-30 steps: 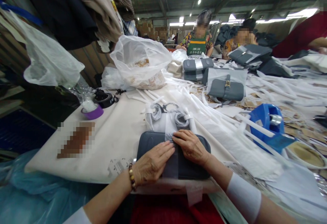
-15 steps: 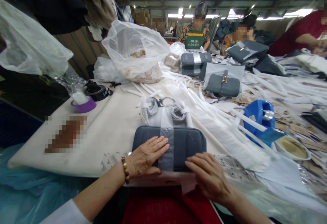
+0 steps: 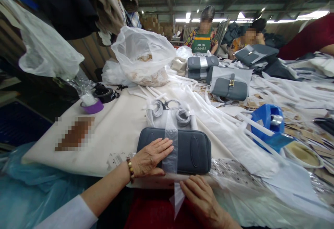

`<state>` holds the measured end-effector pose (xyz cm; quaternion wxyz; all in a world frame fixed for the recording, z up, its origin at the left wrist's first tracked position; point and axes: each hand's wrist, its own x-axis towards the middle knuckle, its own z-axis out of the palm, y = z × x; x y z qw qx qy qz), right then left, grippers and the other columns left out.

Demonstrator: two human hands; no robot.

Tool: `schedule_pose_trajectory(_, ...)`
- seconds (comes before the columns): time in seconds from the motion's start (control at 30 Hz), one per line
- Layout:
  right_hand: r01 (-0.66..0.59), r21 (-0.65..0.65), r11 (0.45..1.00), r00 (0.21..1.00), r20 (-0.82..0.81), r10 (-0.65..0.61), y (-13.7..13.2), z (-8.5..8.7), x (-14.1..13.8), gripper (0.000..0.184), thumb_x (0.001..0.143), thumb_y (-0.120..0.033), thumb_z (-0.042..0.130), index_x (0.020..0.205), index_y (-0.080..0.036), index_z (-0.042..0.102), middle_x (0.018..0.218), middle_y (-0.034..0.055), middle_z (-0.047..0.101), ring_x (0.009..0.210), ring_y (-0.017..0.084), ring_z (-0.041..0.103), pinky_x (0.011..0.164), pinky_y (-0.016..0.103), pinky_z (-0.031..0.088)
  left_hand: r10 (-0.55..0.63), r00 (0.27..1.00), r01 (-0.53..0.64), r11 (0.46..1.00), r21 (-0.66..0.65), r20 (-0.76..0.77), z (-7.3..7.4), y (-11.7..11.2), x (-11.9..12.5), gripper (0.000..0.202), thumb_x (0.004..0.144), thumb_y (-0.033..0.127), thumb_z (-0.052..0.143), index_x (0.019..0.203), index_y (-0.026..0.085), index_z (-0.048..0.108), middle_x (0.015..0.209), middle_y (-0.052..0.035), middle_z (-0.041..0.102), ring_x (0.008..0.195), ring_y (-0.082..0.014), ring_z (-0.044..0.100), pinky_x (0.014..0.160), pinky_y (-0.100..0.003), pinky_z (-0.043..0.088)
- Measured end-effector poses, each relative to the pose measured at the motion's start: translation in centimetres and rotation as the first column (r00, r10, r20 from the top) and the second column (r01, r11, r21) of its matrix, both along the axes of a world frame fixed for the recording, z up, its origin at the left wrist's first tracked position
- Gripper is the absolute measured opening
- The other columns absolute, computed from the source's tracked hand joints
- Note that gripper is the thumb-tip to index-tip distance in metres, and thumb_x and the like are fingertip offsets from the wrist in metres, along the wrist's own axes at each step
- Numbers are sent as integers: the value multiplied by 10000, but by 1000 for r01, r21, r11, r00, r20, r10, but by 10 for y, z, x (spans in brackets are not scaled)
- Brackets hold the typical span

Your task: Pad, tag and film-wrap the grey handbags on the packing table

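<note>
A dark grey bag (image 3: 191, 150) lies on its side at the near edge of the white-covered table (image 3: 114, 131). A translucent white strip (image 3: 171, 142) runs across its middle and hangs off the table edge. My left hand (image 3: 150, 157) rests flat on the bag's left half, fingers stretched out beside the strip. My right hand (image 3: 202, 197) is below the table edge, fingers touching the strip's lower end; whether it pinches the strip is unclear. Behind the bag, its wrapped handles (image 3: 169, 114) lie coiled in white paper.
A blue tape dispenser (image 3: 271, 126) stands to the right among long white strips. A full plastic bag (image 3: 143, 60), tape rolls (image 3: 100, 95) and more grey bags (image 3: 229, 86) sit farther back. Other people work at the table's far side.
My right hand left the top of the bag, slid toward me and dropped below the table edge to the strip's hanging end. My left hand stayed pressed on the bag.
</note>
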<state>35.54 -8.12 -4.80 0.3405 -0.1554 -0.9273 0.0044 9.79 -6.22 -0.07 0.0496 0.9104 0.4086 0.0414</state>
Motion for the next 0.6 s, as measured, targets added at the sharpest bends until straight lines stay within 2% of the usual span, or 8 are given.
schedule_pose_trajectory(0.1, -151, -106, 983, 988, 0, 152, -6, -1, -31, 412, 976, -143, 196, 984, -77, 603, 808, 99, 621, 726, 183, 508, 665, 299, 456, 0, 1000, 0, 1000, 12, 17, -2, 1, 0, 835, 729, 468, 669, 1389, 111, 303, 1451, -203, 329, 1366, -297, 245, 1104, -458, 229)
schedule_pose_trajectory(0.23, -240, -149, 959, 970, -15, 241, -9, -5, -58, 446, 970, -144, 183, 785, -121, 589, 708, 71, 552, 610, 173, 427, 542, 294, 410, -5, 1000, 5, 1000, 15, 7, -3, 1, 1, 832, 737, 486, 658, 1381, 86, 315, 1443, -219, 334, 1366, -311, 241, 1102, -468, 225)
schedule_pose_trajectory(0.37, -267, -163, 950, 960, 38, 277, -8, -4, -49, 446, 974, -165, 174, 815, -111, 586, 740, 76, 546, 642, 173, 428, 580, 293, 418, 9, 1000, -9, 1000, 14, 6, -1, 0, 3, 834, 722, 456, 680, 1372, 75, 324, 1440, -225, 335, 1363, -317, 245, 1104, -470, 219)
schedule_pose_trajectory(0.5, -235, -222, 946, 952, 146, 271, -5, -7, -31, 458, 982, -233, 155, 904, -103, 587, 759, 67, 549, 655, 172, 438, 575, 275, 419, 24, 1000, -24, 1000, -8, 10, 2, -1, 6, 835, 708, 417, 695, 1369, 67, 326, 1445, -229, 323, 1363, -318, 245, 1109, -465, 209)
schedule_pose_trajectory(0.6, -234, -211, 949, 944, 185, 274, -6, -11, -34, 429, 984, -238, 186, 896, -111, 586, 773, 60, 561, 656, 166, 453, 582, 270, 420, 25, 1000, -24, 999, -29, 14, 2, 0, 7, 832, 708, 417, 692, 1366, 58, 330, 1446, -236, 314, 1361, -324, 247, 1108, -472, 208)
